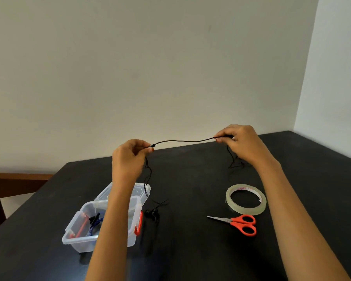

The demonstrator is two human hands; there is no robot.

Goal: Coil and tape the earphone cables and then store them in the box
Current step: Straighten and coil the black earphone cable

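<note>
Earphone cable [182, 141], black, is held stretched in the air between both hands, above the dark table [190, 256]. Left hand [128, 161]: fingers curled, cable pinched between thumb and fingertips right at a small bead-like slider [152, 145]. Right hand [241, 142]: fingers curled, cable pinched between thumb and forefinger. The span between the two pinches is nearly level, with a slight sag toward the left hand.

Below the left hand, thin strands are seen hanging down to the earbuds [151, 214], which lie on the table just right of the left forearm. Below the right hand, the other end drops into a loose tangle [235, 164] on the table, under the wrist.

Clear plastic box [77, 238] with red latches is set under the left forearm, open; a blue cable [95, 223] and a black piece are noted inside. Its lid [140, 192] lies beyond it, below the left hand. Tape roll [245, 210] is laid flat between the forearms, close to the right one. Orange-handled scissors [242, 224] lie just nearer the body than the roll, blades pointed toward the left arm.
</note>
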